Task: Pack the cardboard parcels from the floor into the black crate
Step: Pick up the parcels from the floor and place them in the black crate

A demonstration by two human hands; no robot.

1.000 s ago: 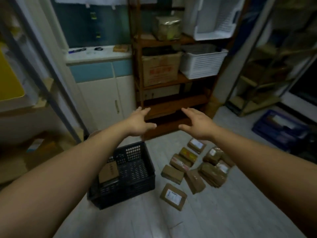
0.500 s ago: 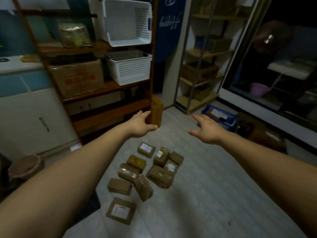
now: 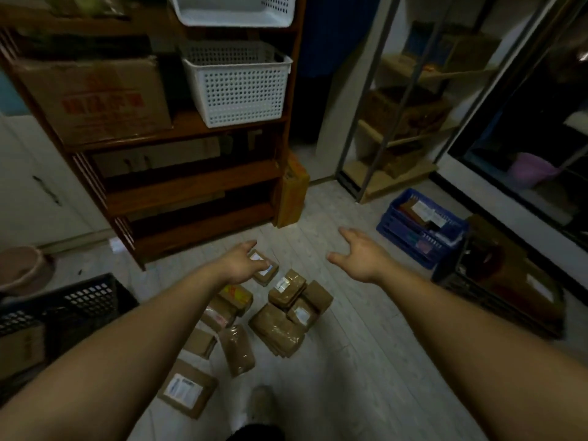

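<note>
Several brown cardboard parcels (image 3: 276, 329) lie in a cluster on the pale floor in front of me. The farthest one, a labelled parcel (image 3: 266, 269), is partly under my left hand (image 3: 241, 264), which reaches over it with fingers apart, not gripping. My right hand (image 3: 359, 254) hovers open above bare floor to the right of the cluster. A flat labelled parcel (image 3: 186, 388) lies nearest me. The black crate (image 3: 60, 300) stands at the left edge with a cardboard parcel (image 3: 22, 348) inside it.
A wooden shelf unit (image 3: 191, 186) with white baskets (image 3: 238, 87) and a big carton (image 3: 95, 97) stands behind the parcels. An orange box (image 3: 292, 192) leans at its corner. A blue crate (image 3: 420, 227) and a dark crate (image 3: 496, 281) sit to the right. A pink tub (image 3: 22, 268) is at left.
My view has swung right and tilted down, and the black crate has come back in at the left edge. Both hands have dropped toward the floor; my left hand now covers the farthest parcel.
</note>
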